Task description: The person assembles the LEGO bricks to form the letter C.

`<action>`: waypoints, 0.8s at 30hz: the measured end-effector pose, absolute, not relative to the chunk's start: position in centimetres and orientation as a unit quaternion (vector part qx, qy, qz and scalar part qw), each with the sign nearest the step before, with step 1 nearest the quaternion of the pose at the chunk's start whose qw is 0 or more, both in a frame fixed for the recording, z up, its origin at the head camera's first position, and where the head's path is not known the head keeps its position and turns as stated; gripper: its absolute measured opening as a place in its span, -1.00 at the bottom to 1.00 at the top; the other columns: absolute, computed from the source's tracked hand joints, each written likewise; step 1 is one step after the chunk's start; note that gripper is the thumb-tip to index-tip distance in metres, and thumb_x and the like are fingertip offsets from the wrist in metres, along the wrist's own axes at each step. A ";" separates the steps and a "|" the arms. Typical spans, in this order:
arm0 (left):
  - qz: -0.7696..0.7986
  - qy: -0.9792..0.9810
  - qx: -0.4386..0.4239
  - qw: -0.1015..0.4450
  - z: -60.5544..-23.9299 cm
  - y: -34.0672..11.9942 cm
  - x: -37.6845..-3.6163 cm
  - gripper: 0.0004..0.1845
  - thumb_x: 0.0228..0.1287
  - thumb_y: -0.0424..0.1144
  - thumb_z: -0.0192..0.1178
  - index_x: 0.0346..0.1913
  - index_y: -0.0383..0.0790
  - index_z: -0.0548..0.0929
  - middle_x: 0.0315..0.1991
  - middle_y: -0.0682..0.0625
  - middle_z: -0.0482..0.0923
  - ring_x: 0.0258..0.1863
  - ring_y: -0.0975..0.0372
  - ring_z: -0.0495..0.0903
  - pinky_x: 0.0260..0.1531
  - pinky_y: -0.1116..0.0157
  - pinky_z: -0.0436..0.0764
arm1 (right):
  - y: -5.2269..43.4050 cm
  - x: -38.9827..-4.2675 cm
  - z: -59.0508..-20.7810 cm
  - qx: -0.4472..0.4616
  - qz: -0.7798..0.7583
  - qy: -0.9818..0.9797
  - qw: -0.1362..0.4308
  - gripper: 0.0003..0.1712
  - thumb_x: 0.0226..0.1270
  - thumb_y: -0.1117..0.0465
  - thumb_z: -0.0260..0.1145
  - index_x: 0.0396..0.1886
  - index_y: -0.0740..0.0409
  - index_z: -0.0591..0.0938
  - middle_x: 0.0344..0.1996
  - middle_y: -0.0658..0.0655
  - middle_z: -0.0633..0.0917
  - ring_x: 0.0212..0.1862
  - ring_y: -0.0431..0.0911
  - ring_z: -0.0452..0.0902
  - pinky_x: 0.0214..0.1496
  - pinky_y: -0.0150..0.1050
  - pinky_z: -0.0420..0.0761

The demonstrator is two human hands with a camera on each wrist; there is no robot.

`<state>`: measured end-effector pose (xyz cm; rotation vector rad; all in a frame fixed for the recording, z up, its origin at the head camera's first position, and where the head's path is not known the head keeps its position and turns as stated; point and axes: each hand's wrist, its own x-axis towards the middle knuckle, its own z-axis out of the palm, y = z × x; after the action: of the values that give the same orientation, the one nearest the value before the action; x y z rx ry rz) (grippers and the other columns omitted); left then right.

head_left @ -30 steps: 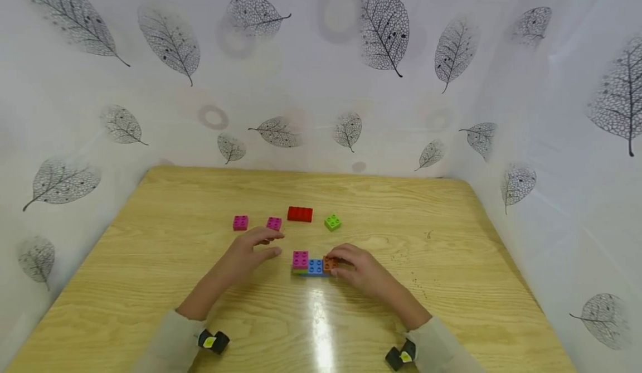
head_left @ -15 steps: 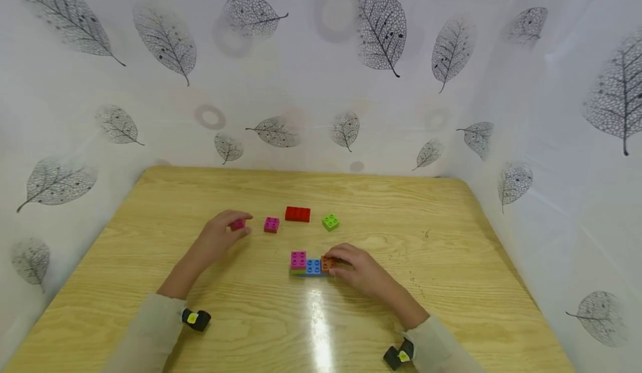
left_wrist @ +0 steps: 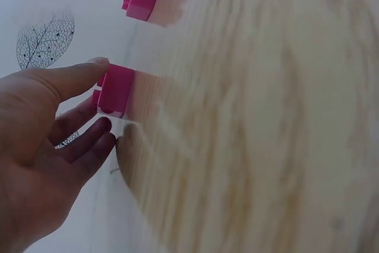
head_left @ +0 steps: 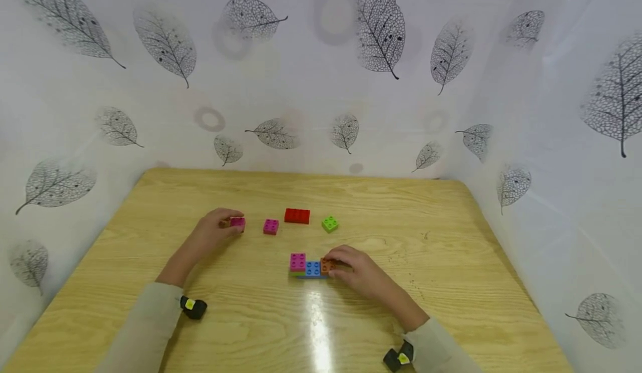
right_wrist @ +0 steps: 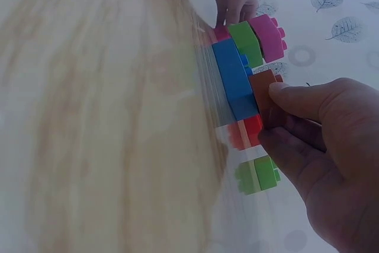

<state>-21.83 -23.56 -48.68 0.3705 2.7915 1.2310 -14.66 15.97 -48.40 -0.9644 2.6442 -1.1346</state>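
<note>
The tabletop (head_left: 251, 317) looks smooth, so a careless sideways push might skid things; its far and left edges are well apart from the bricks. The right hand (head_left: 358, 268) and left hand (head_left: 209, 232) have open room between them on the near side. The stack (head_left: 313, 269) sits before the right hand, whose fingers pinch the orange brick (head_left: 327, 265) at its right end; twisting could pry that loose. Beyond it lie the red brick (head_left: 297, 216) and green brick (head_left: 330, 224). The left hand's fingers pinch the outer pink brick (head_left: 237, 224); carried low rightward, it could knock the inner pink brick (head_left: 271, 227).
</note>
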 end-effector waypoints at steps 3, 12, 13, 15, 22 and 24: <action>0.403 0.907 0.116 0.044 -49.0 -23.9 -21.9 -0.52 0.29 -0.11 0.24 0.22 -0.22 0.50 0.16 -0.20 0.46 0.12 -0.05 0.47 0.13 -0.02 0.48 | 15.9 -14.6 -48.3 -0.316 -0.373 0.871 0.054 -0.62 0.31 0.16 0.31 0.13 -0.06 0.58 0.09 -0.17 0.55 0.16 -0.24 0.45 0.19 -0.20 0.52; 0.397 0.909 0.113 0.055 -48.9 -24.3 -21.8 -0.54 0.31 -0.13 0.22 0.22 -0.22 0.49 0.16 -0.20 0.46 0.15 -0.05 0.45 0.15 -0.04 0.46 | 15.8 -14.5 -48.0 -0.306 -0.374 0.873 0.065 -0.62 0.32 0.16 0.30 0.13 -0.07 0.58 0.09 -0.18 0.55 0.17 -0.24 0.44 0.20 -0.20 0.51; 0.395 0.910 0.113 0.055 -48.9 -24.3 -21.8 -0.54 0.31 -0.13 0.22 0.22 -0.22 0.49 0.16 -0.20 0.46 0.15 -0.06 0.44 0.15 -0.05 0.45 | 15.8 -14.5 -48.0 -0.306 -0.374 0.873 0.065 -0.62 0.32 0.16 0.30 0.13 -0.08 0.58 0.08 -0.18 0.55 0.17 -0.24 0.44 0.20 -0.20 0.51; 0.391 0.912 0.111 0.055 -48.8 -24.4 -21.7 -0.54 0.31 -0.14 0.23 0.21 -0.22 0.50 0.17 -0.21 0.46 0.16 -0.06 0.44 0.16 -0.05 0.44 | 15.8 -14.5 -48.0 -0.304 -0.374 0.873 0.067 -0.62 0.32 0.15 0.30 0.13 -0.09 0.57 0.08 -0.19 0.54 0.17 -0.25 0.44 0.20 -0.20 0.51; 0.387 0.915 0.105 0.053 -48.9 -24.6 -21.6 -0.57 0.29 -0.11 0.24 0.16 -0.19 0.54 0.11 -0.16 0.49 0.11 -0.01 0.47 0.12 -0.02 0.48 | 15.8 -14.5 -48.0 -0.303 -0.376 0.873 0.070 -0.62 0.33 0.15 0.30 0.14 -0.09 0.57 0.09 -0.19 0.54 0.17 -0.24 0.44 0.20 -0.19 0.51; 0.389 0.914 0.106 0.050 -48.9 -24.5 -21.5 -0.57 0.27 -0.09 0.26 0.15 -0.18 0.55 0.08 -0.14 0.51 0.08 0.01 0.49 0.10 0.00 0.49 | 15.8 -14.5 -48.0 -0.303 -0.376 0.873 0.070 -0.62 0.32 0.16 0.30 0.13 -0.09 0.57 0.09 -0.19 0.54 0.17 -0.25 0.44 0.20 -0.20 0.51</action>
<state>-21.48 -24.48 -48.93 0.3238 2.7823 1.1835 -14.52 15.83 -48.02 -0.9109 2.6268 -1.1311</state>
